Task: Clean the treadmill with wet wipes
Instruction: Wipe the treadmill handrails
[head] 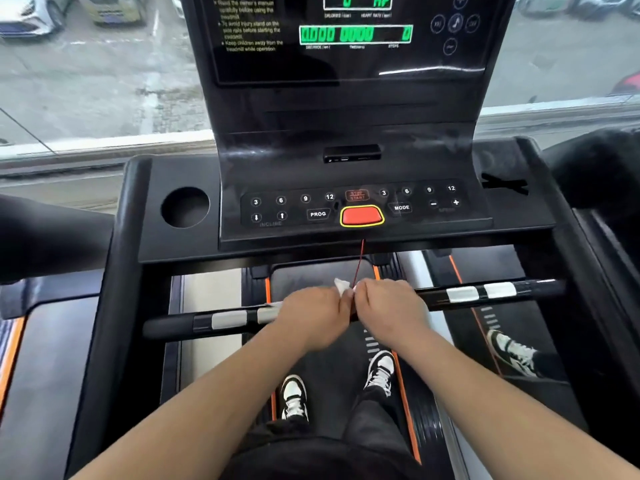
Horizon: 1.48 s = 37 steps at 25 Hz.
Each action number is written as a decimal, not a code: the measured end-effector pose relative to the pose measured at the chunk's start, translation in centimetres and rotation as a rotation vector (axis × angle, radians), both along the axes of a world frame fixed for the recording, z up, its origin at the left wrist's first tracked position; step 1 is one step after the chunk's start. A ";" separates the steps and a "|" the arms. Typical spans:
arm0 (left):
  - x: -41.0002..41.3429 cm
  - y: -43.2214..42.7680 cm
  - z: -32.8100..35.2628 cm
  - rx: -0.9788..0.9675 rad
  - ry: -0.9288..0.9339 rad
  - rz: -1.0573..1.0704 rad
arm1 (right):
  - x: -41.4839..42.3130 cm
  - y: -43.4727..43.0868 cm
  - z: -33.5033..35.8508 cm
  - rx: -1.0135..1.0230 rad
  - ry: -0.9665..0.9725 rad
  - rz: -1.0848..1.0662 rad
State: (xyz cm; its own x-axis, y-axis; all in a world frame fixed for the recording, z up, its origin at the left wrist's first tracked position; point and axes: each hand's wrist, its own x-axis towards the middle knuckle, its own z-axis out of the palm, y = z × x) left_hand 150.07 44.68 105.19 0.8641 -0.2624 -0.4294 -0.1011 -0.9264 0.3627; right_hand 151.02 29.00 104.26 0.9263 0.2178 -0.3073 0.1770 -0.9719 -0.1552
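I stand on a black treadmill whose console (pixel 353 209) has numbered buttons and a red stop key. A black handlebar (pixel 485 292) with silver sensor pads crosses in front of me. Both hands meet at its middle. My left hand (pixel 313 315) curls over the bar, and a small white wet wipe (pixel 341 285) pokes up between the two hands. My right hand (pixel 389 308) curls beside it, pinching at the wipe where a thin red safety cord (pixel 360 261) hangs down from the console. Which hand holds most of the wipe is hidden.
A round cup holder (pixel 185 206) sits left of the console, and a lit display (pixel 355 34) stands above. My feet in black-and-white shoes (pixel 294 396) are on the belt. A second treadmill with another person's shoe (pixel 512 351) is on the right. A window shows parked cars.
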 end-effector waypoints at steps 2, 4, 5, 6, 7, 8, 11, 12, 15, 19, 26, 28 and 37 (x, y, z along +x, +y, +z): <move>-1.9 1.1 1.6 -0.096 -0.119 0.055 | -0.1 -0.1 0.3 0.158 0.020 -0.017; -2.2 2.3 1.9 -0.184 -0.180 0.171 | -0.2 0.4 0.5 0.328 0.000 -0.026; -2.0 2.9 1.6 -0.178 -0.211 0.192 | -0.6 0.9 0.5 0.372 -0.012 -0.028; -1.9 3.3 1.0 -0.138 -0.235 0.164 | -1.1 1.3 0.3 0.384 -0.033 -0.021; -2.0 3.6 0.3 -0.071 -0.246 0.106 | -1.7 1.6 0.0 0.352 -0.089 0.008; -2.3 3.7 -0.6 0.014 -0.239 0.027 | -2.4 1.5 -0.7 0.270 -0.164 0.051; -3.6 3.8 -1.7 0.189 -0.187 -0.093 | -3.7 0.3 -2.4 0.134 -0.272 0.154; -3.6 4.1 -1.7 0.191 -0.167 -0.082 | -3.6 -0.3 -2.6 0.133 -0.273 0.199; -2.7 5.3 -0.7 0.227 -0.165 -0.048 | -3.0 -2.0 -2.9 0.091 -0.289 0.303; 0.1 4.3 -0.9 0.223 0.016 0.010 | -2.8 -1.2 -3.1 -0.023 -0.271 0.249; -6.8 5.3 -2.9 -0.036 -0.380 -0.035 | -3.0 -0.8 -2.4 0.071 -0.282 0.259; -8.3 7.7 -3.6 -0.026 -0.463 -0.023 | -3.7 0.5 -1.8 0.188 -0.238 0.273; -3.3 12.5 -0.3 0.296 -0.188 0.139 | -3.3 13.0 0.0 0.138 0.015 0.300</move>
State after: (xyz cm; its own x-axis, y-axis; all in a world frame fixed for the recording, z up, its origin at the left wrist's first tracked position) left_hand 146.77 57.20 104.87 0.9537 -0.0258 -0.2997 -0.0068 -0.9979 0.0642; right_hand 147.68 42.02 104.24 0.8100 0.5209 -0.2692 0.4491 -0.8464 -0.2864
